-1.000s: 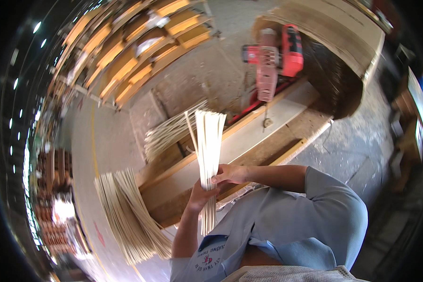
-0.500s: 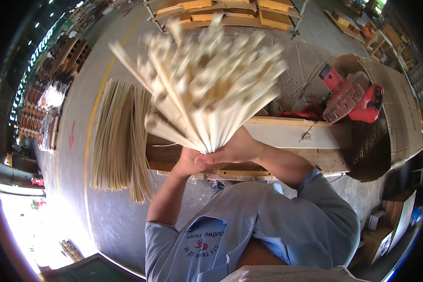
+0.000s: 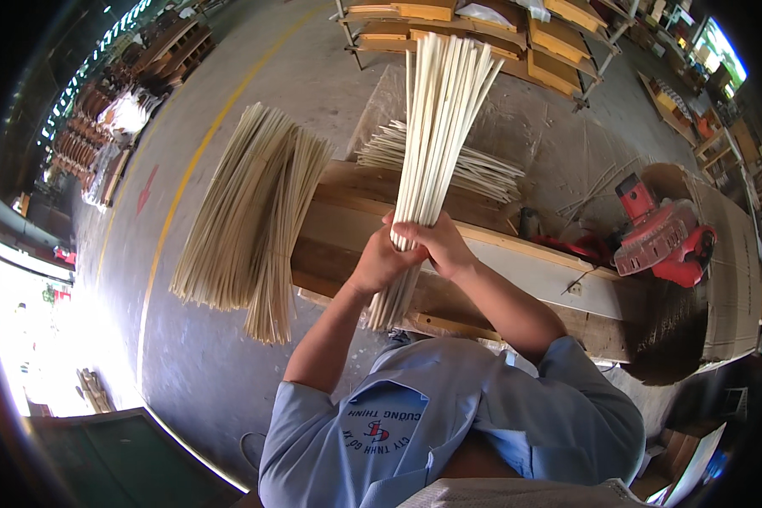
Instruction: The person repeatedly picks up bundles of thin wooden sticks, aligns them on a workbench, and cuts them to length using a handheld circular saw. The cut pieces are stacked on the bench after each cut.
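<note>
A thick bundle of thin, pale wooden sticks point(image 3: 440, 135) is gripped by both my hands over the workbench. My left hand point(image 3: 379, 261) is wrapped round it from the left, below its middle. From the right, my right hand point(image 3: 438, 244) closes round the same part, its fingers meeting the left hand. The upper ends fan out slightly away from me, and the lower ends stick out under my hands toward my body. Beyond the bundle, a smaller heap of similar sticks point(image 3: 491, 173) lies across the bench, partly hidden by it.
Large stacks of long sticks point(image 3: 237, 212) hang over the left end of the wooden workbench point(image 3: 339, 220). A red power saw point(image 3: 660, 233) sits on the right beside a cardboard box point(image 3: 732, 279). Farther back stands a rack of wooden boards point(image 3: 559, 51).
The bundle has swung from pointing up toward my head, splayed and blurred, to leaning away from me in a narrower sheaf. The heap behind it has come into view.
</note>
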Demonstrator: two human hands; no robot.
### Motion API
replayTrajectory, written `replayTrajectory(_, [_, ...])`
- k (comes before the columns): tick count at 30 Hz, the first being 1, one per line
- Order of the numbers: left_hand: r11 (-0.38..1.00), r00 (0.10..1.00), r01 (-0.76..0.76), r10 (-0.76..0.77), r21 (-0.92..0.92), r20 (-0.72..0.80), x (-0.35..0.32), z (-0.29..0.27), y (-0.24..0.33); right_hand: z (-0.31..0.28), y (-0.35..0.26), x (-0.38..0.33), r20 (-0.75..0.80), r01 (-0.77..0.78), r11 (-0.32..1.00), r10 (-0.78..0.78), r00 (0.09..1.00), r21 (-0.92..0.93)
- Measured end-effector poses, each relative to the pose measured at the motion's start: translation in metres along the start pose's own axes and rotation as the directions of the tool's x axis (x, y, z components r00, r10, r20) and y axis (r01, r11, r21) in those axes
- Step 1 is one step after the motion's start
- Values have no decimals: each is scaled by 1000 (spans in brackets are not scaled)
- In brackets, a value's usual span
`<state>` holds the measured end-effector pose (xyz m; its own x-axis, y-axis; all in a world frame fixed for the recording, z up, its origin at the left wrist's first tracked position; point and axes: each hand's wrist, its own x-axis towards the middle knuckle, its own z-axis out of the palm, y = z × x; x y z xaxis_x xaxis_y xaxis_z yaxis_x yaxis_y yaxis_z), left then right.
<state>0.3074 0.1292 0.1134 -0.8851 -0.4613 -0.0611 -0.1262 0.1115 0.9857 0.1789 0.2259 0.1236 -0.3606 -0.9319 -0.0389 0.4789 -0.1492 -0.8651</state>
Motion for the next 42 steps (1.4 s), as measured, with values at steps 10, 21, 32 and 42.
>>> replayTrajectory(10, [836, 908, 419, -388, 355, -159, -17, -73, -17, 36, 91, 49, -35, -347, 876, 380, 924, 335])
replayTrajectory(21, [652, 901, 335, -11, 681, -433, -43, -103, -60, 53, 164, 95, -52, -299, 833, 363, 930, 464])
replayTrajectory(32, [369, 801, 542, 46, 755, -597, -88, -169, -30, 58, 161, 69, -382, -199, 873, 387, 839, 446])
replayTrajectory(42, [394, 814, 562, -107, 728, -570, -71, -179, -64, 65, 176, 122, -240, -347, 856, 455, 857, 382])
